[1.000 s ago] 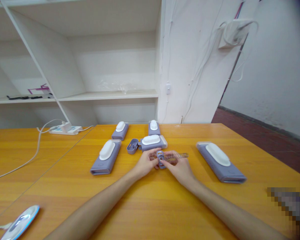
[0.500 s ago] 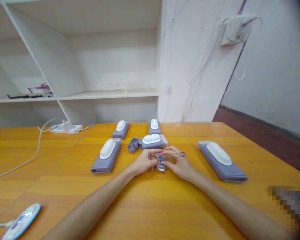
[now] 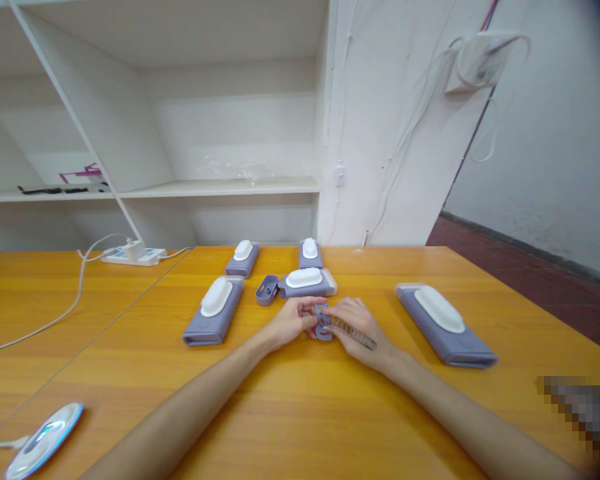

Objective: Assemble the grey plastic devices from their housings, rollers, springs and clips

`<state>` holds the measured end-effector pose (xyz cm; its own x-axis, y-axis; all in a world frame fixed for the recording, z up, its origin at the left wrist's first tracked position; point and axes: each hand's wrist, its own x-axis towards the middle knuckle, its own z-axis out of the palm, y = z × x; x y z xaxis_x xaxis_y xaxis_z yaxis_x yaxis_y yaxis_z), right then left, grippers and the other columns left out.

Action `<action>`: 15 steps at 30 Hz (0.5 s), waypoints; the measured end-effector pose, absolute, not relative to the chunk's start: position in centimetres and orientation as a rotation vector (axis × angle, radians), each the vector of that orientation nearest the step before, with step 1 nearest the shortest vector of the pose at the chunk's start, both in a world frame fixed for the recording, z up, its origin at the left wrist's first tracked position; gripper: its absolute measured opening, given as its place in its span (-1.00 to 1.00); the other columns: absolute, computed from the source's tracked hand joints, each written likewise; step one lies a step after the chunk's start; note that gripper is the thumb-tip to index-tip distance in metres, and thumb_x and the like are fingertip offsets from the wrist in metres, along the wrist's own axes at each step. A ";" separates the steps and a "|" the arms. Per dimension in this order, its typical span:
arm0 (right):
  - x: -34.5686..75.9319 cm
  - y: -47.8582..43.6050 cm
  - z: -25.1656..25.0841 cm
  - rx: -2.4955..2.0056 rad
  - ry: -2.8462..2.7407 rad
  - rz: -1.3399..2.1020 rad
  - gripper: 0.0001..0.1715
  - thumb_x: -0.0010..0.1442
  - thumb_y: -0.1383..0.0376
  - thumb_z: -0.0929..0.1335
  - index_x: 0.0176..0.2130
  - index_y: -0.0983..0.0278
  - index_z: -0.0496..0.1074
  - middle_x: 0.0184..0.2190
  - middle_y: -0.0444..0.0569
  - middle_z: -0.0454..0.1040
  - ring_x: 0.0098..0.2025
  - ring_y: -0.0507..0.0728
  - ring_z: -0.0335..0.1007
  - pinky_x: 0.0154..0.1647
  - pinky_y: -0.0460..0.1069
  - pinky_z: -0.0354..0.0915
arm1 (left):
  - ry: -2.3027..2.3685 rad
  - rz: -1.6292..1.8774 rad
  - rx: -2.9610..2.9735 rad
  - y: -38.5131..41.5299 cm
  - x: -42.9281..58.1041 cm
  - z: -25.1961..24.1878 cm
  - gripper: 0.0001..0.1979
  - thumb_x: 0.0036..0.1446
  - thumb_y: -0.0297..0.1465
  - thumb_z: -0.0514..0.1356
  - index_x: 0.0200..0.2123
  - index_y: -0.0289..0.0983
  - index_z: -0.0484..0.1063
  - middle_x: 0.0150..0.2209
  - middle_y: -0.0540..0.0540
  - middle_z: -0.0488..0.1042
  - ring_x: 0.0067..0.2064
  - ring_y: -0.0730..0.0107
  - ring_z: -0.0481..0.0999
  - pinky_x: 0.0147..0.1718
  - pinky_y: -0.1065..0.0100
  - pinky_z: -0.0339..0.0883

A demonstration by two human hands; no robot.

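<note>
My left hand (image 3: 296,321) pinches a small grey-purple plastic part (image 3: 323,331) between thumb and fingers, just above the table. From the other side my right hand (image 3: 363,333) closes its fingertips on a metal coil spring (image 3: 353,331), at the end that meets the part. The spring's free end lies back across the right hand, pointing down and right. Behind the hands is a grey-purple case with a white brush top (image 3: 305,280). Beside it sits a loose hollow grey-purple end piece (image 3: 267,291). Whether the spring is hooked into the part is too small to tell.
Similar cases with white tops stand around: a left one (image 3: 214,312), a right one (image 3: 445,327) and two at the back edge. A round glowing pad (image 3: 45,440) with a cable lies front left. A power strip (image 3: 133,253) sits back left below white shelves (image 3: 220,189).
The spring has swung from pointing right, roughly level, to slanting down and right over my right hand. My right hand's fingers have curled in closer. My left hand still holds the plastic part.
</note>
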<state>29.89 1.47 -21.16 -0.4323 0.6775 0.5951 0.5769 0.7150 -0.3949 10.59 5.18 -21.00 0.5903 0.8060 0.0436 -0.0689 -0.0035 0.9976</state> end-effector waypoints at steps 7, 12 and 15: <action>30.1 1.5 -21.5 -0.976 -2.028 0.205 -0.76 0.07 0.24 0.40 -0.18 0.16 0.47 -0.33 -0.04 0.51 -0.27 0.15 0.39 -0.17 0.07 0.25 | 0.708 0.834 1.416 4.9 11.1 -21.3 -0.41 -0.06 -0.27 0.30 0.03 -0.43 0.32 -0.41 -0.11 0.48 -0.57 0.52 0.39 -0.56 0.45 0.28; 29.7 1.2 -21.4 -1.018 -1.986 0.185 -0.75 0.05 0.23 0.42 -0.20 0.18 0.48 -0.36 -0.05 0.52 -0.30 0.14 0.40 -0.20 0.07 0.26 | 0.744 0.865 1.408 4.8 11.3 -21.4 -0.39 -0.09 -0.22 0.31 0.00 -0.43 0.33 -0.37 -0.14 0.49 -0.58 0.53 0.36 -0.57 0.45 0.26; 29.5 1.0 -21.2 -1.027 -1.978 0.199 -0.76 0.07 0.26 0.41 -0.18 0.18 0.48 -0.34 -0.03 0.53 -0.31 0.14 0.40 -0.21 0.08 0.27 | 0.720 0.892 1.390 4.8 11.3 -21.3 -0.42 -0.10 -0.26 0.32 -0.02 -0.44 0.36 -0.34 -0.17 0.50 -0.49 0.48 0.41 -0.49 0.43 0.28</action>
